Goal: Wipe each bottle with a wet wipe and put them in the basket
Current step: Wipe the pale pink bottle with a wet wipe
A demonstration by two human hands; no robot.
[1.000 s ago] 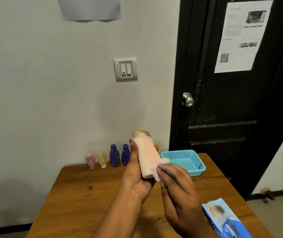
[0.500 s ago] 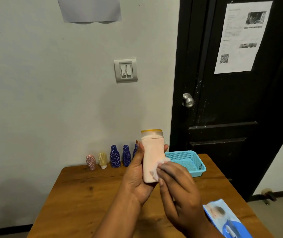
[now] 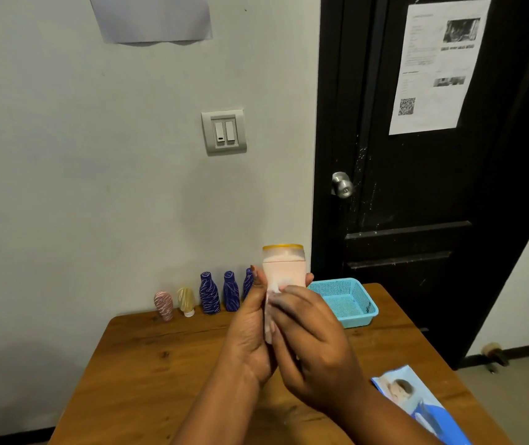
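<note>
The tabletop (image 3: 166, 374) fills the lower frame, and the basket (image 3: 357, 321) sits centre right, handy for drop-off. At centre the left hand (image 3: 250, 335) grips the bottle (image 3: 284, 268) upright so the right hand (image 3: 314, 345) can pinch the wipe (image 3: 275, 286) against its side. 5 bottles (image 3: 209, 293) queue behind.

- Wooden table (image 3: 166, 364), its far edge against the wall at 12 o'clock.
- Blue mesh basket (image 3: 356, 320) at 1 o'clock, near the far edge.
- Row at 11 o'clock along the far edge: pink striped bottle (image 3: 163, 305), pale yellow bottle (image 3: 186, 300), two dark blue bottles (image 3: 209, 293); a third blue bottle (image 3: 248, 282), partly hidden, seems to stand just beside them.
- Wipes pack (image 3: 417, 403) at 4 o'clock, by the right edge.
</note>
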